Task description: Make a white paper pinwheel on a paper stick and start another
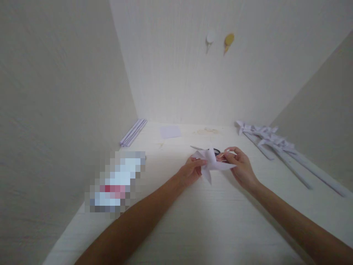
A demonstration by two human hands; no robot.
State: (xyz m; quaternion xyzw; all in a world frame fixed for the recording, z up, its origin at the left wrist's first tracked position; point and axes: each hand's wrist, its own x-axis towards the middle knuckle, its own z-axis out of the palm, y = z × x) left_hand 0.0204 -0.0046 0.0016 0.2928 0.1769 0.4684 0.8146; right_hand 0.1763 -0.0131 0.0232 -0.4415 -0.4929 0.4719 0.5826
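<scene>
A white folded paper pinwheel (211, 163) is held between both hands above the white table (220, 221). My left hand (190, 171) grips its left side with the fingers curled under a paper point. My right hand (240, 165) pinches the right side near the centre, with a thin stick-like piece at the fingertips. Scissors (205, 149) lie on the table just behind the pinwheel, partly hidden by it.
Several finished paper pinwheels on long white sticks (275, 147) lie at the right. A bundle of rolled paper sticks (133, 132) rests against the left wall. A square paper sheet (170, 131) lies at the back. Two hooks (219, 42) hang on the rear wall. A blurred object (117, 182) sits at left.
</scene>
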